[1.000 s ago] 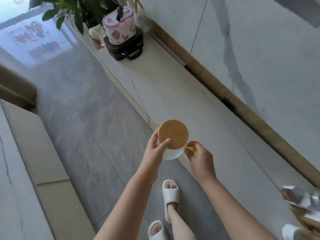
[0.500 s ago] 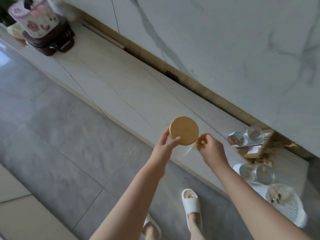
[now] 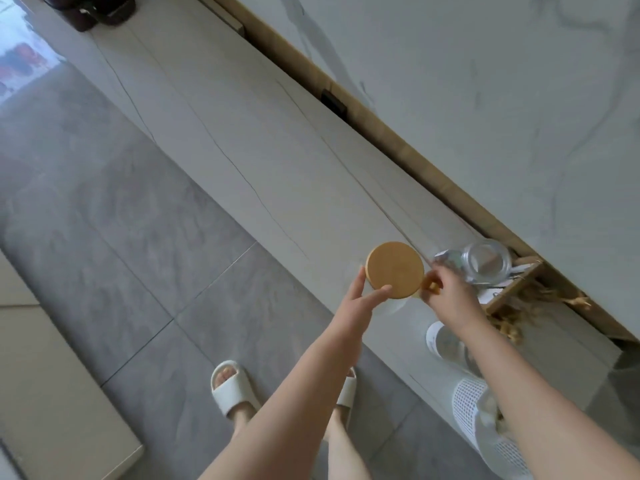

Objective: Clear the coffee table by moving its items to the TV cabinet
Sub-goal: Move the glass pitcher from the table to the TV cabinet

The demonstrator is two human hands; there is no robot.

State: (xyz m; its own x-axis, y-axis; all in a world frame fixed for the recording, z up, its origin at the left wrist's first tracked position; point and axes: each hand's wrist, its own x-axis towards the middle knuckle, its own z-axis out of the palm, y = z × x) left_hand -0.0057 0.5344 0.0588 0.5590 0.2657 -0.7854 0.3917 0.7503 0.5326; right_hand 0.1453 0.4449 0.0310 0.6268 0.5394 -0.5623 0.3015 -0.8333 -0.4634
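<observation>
The lidded cup (image 3: 394,275) is carried in both hands above the front edge of the TV cabinet (image 3: 263,161), not yet set down. Its round bamboo lid (image 3: 395,270) faces straight up at the camera, so the cup is held level, which makes sense for something that may hold liquid and has a loose cover. The right hand (image 3: 450,292) is closed around a yellowish handle (image 3: 431,285) on the cup's right side and seems to bear the weight. The left hand (image 3: 360,306) is spread, with a fingertip resting on the lid's near edge and the thumb along its left side, probably to keep the lid from sliding off. The pale body of the cup shows only as a sliver below the lid, so its fill cannot be judged. Toward the cabinet's right end, things already stand: a clear glass jar (image 3: 486,259) just beyond the right hand, a small wooden stand (image 3: 509,289) with dried stems near the back edge, and a white mesh basket (image 3: 485,410) at the front edge. The long stretch of cabinet top to the left of the cup is bare, so a spot just beside the jar looks the likely landing place. The person stands on the grey floor tiles (image 3: 121,237) in white slippers (image 3: 232,389), close to the cabinet's front edge, within easy reach.
</observation>
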